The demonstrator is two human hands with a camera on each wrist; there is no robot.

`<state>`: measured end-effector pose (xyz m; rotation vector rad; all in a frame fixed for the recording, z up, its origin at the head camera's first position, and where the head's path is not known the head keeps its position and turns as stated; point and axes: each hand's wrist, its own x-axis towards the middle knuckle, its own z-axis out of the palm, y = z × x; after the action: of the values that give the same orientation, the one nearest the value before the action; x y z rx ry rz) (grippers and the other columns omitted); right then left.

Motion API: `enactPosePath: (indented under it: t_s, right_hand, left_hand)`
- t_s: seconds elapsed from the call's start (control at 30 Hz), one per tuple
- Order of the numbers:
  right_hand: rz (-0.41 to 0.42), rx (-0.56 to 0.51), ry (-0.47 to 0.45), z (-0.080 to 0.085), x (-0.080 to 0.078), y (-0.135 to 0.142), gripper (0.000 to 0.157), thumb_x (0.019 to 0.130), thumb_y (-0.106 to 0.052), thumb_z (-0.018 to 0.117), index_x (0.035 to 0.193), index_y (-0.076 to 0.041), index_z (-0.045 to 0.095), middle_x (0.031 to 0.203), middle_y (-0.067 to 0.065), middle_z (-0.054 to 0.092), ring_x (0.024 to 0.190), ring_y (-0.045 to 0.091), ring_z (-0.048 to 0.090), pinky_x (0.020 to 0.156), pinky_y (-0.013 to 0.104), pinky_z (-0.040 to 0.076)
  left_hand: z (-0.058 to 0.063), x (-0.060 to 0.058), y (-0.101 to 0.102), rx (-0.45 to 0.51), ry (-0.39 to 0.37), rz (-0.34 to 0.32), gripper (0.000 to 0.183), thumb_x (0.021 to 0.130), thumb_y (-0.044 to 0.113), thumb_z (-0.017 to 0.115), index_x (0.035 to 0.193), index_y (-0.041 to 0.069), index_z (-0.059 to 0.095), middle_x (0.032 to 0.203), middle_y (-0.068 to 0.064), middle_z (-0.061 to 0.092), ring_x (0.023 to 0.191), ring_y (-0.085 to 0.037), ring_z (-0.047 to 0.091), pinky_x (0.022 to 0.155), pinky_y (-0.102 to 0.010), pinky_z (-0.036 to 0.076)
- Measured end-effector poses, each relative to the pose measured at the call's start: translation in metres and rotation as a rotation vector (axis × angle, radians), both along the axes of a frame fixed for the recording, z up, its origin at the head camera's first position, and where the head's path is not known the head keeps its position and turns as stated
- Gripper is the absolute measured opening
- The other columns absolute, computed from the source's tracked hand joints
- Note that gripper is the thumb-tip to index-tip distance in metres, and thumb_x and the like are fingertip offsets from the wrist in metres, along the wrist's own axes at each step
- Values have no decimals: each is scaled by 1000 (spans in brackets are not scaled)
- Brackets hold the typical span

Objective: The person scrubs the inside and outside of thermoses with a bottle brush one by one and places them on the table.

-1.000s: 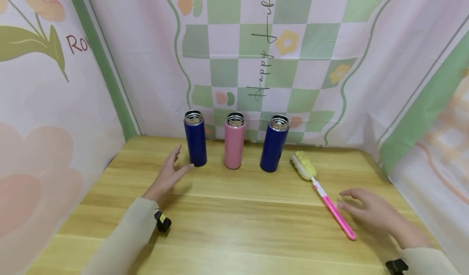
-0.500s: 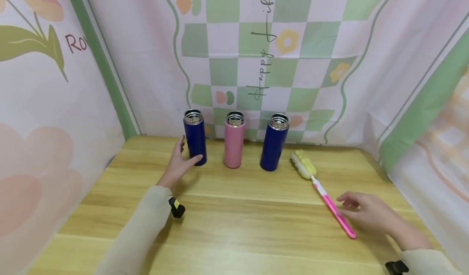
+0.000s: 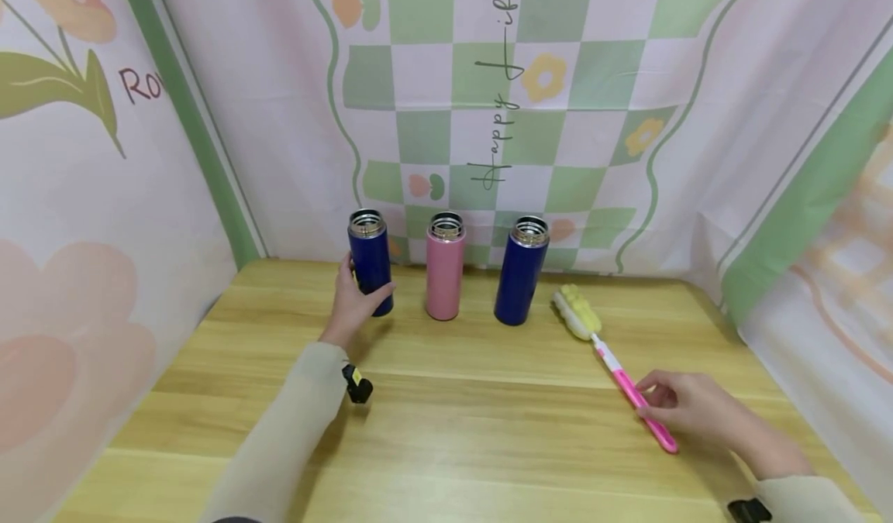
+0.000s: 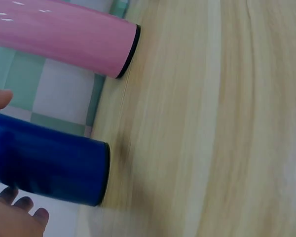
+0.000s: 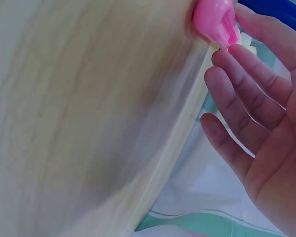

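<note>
L. blue bottle (image 3: 370, 256) stands upright at back of table (image 3: 446, 414), btwn thumb & fingers of L. hand (image 3: 353, 301), spread wide, not clasped. R. hand (image 3: 689, 405), fingers loosely extended, has thumb & forefinger at pink-handled brush (image 3: 612, 363), no firm grip seen. Pink bottle (image 3: 444, 279) & R. blue bottle (image 3: 520, 279) stand alongside; chk'd cloth (image 3: 425, 77) behind.

A pale wood-grain tabletop (image 3: 446, 445) with rounded far corners stands enclosed by fabric. Beyond its far edge hangs a pinkish-white curtain (image 3: 272, 120) printed with green-and-white checks (image 3: 481, 135), small flowers and sideways "Happy Life" lettering. Past the left edge, white cloth (image 3: 56, 205) shows large peach blossoms; past the right, green-banded white cloth (image 3: 788, 244). Soft light leaves a faint sheen toward the near side.
</note>
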<state>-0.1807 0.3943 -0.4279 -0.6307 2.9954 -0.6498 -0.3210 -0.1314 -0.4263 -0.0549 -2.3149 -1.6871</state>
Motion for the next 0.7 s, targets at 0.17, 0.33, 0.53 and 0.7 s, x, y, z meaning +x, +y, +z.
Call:
enactPosePath:
  t_s: [0.17,0.33,0.53,0.7]
  right_hand:
    - [-13,14,-6,1,0,-7,34,79,-43,83,98,-18,69,73,-19,59,64,-2,53,58,24,47]
    - [-40,7,-40,0,0,-14,34,79,-40,84,93,-17,65,71,-14,56,58,0,49,53,24,44]
    - [-86,27,-54,-1,0,-17,32,78,-30,86,91,-13,62,70,-9,53,57,2,46,52,24,42]
    - [-114,23,-62,0,1,-15,24,78,-15,81,90,-10,60,69,-7,54,54,4,47,50,25,43]
  left_hand:
    - [2,-7,7,53,16,43,103,83,24,84,158,9,16,152,-17,36,138,-32,38,114,-48,28]
    - [0,-10,11,59,34,75,100,83,23,84,158,10,19,150,-17,40,136,-32,41,114,-48,28]
    - [-8,-10,9,76,63,68,90,87,11,79,156,9,21,149,-22,42,135,-36,43,113,-49,30]
    - [-11,-12,6,40,45,52,92,89,14,78,157,9,17,149,-23,41,135,-36,42,113,-50,30]
